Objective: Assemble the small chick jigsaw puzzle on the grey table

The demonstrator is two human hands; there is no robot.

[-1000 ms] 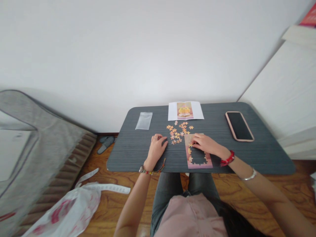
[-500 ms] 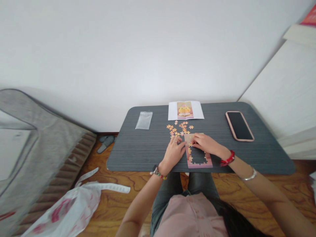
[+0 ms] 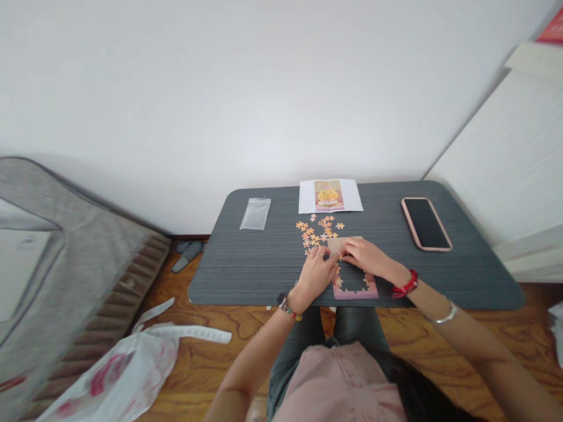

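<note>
A partly filled jigsaw puzzle [image 3: 355, 295] lies near the table's front edge, its pink border in place around a dark gap with a notched outline. My right hand [image 3: 366, 257] bends over its upper part, fingertips pinched together on a small puzzle piece that they mostly hide. From the left, my left hand [image 3: 315, 273] rests over the puzzle's left border. Its thumb and forefinger are apart, and the thumb reaches close to the right fingertips. Several loose puzzle pieces [image 3: 326, 222] are scattered just beyond both hands. Behind them lies a creased sheet with a yellow character picture [image 3: 329, 196].
A clear plastic bag [image 3: 255, 214] lies at the left of the dark grey table [image 3: 246, 269]. On the right is a phone in a pink case [image 3: 426, 224]. The wall borders the table's far edge. Slippers [image 3: 188, 255] and a white plastic bag [image 3: 127, 369] are on the floor.
My left hand has shifted right across the puzzle's left border, its thumb now close to the right fingertips. My right hand has stayed nearly where it was.
</note>
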